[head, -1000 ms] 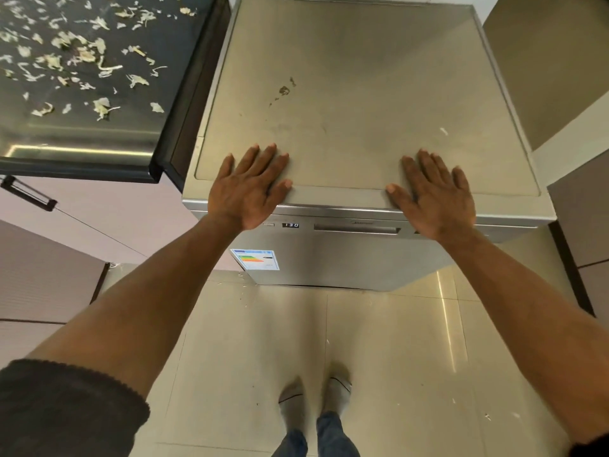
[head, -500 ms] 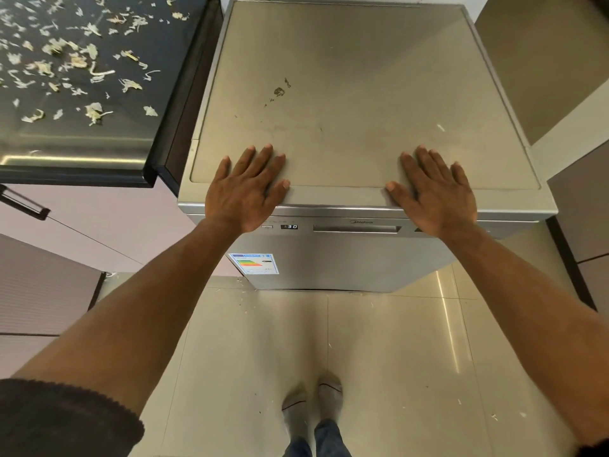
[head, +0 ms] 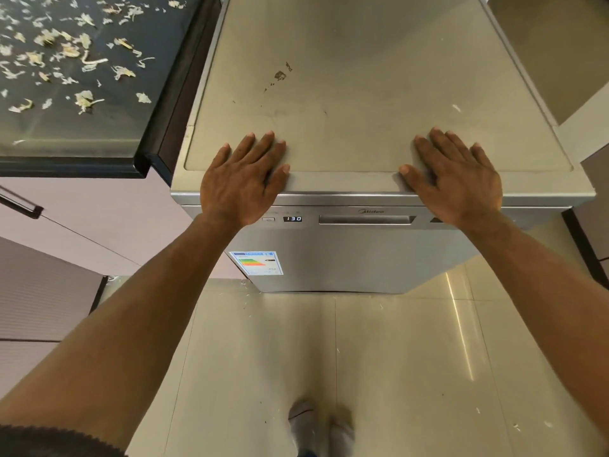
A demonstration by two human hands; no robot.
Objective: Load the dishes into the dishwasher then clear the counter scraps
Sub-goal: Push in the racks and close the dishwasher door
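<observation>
The dishwasher [head: 362,255] stood with its door closed, straight ahead of the person, its silver top [head: 362,94] bare apart from a few dark smudges. Both hands lay flat on the front edge of that top, palms down, fingers straight and slightly spread: the left hand [head: 240,183] near the left corner, the right hand [head: 458,183] towards the right, well apart from each other. Neither held anything. Between the wrists, the small display [head: 292,219] on the control strip read what looked like 130, beside the recessed door handle [head: 365,220]. An energy label [head: 258,262] was stuck on the door below. To the left, touching the machine's side, the dark counter [head: 108,140] was strewn with pale vegetable scraps [head: 66,51]. A few flecks lay on the tiled floor [head: 412,374].
</observation>
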